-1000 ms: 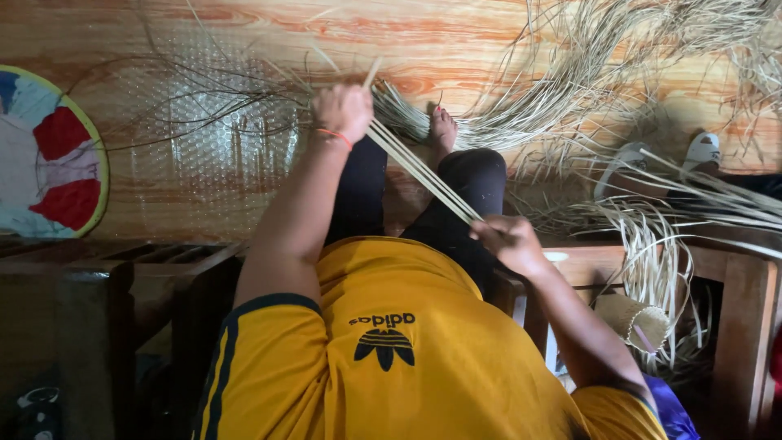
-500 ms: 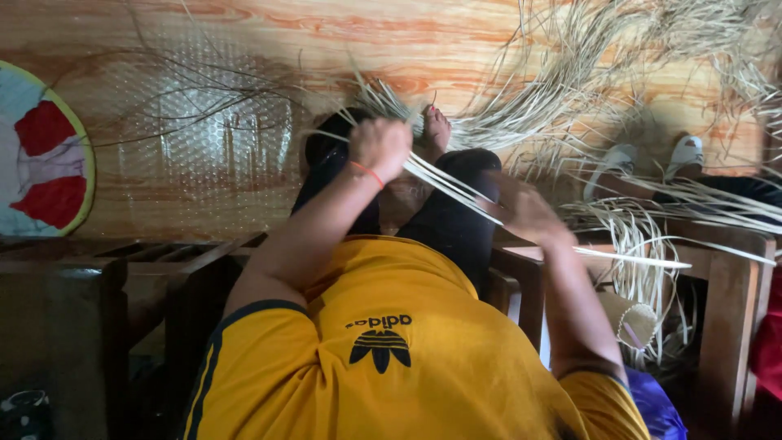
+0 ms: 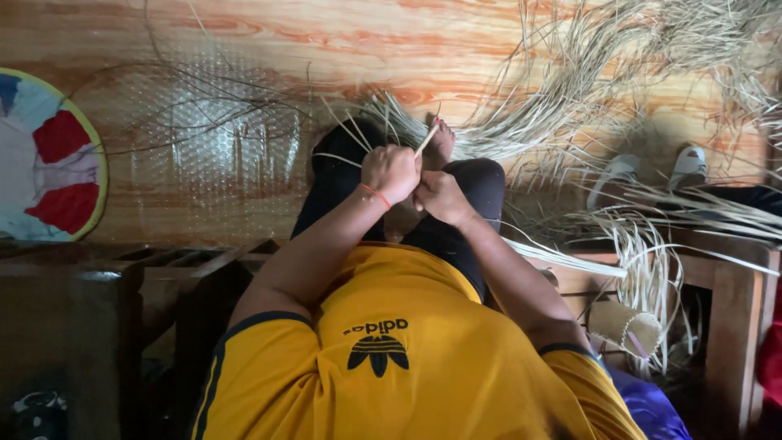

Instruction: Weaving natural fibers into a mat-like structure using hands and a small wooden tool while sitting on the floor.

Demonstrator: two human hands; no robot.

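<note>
Both hands meet over the lap: the left hand (image 3: 391,173) and right hand (image 3: 441,197) pinch thin straw strips (image 3: 426,140). The strips look light, springy and brittle; gripping near the ends seems safest.

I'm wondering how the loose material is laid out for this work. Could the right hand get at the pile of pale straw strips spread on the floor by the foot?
Probably yes. The right hand is beside the left hand on a strip, and the straw pile lies just past the foot with nothing between them.

Both hands, left hand (image 3: 392,171), right hand (image 3: 441,197), pinching pale straw strips (image 3: 426,140), woven mat (image 3: 204,147) beyond
</note>
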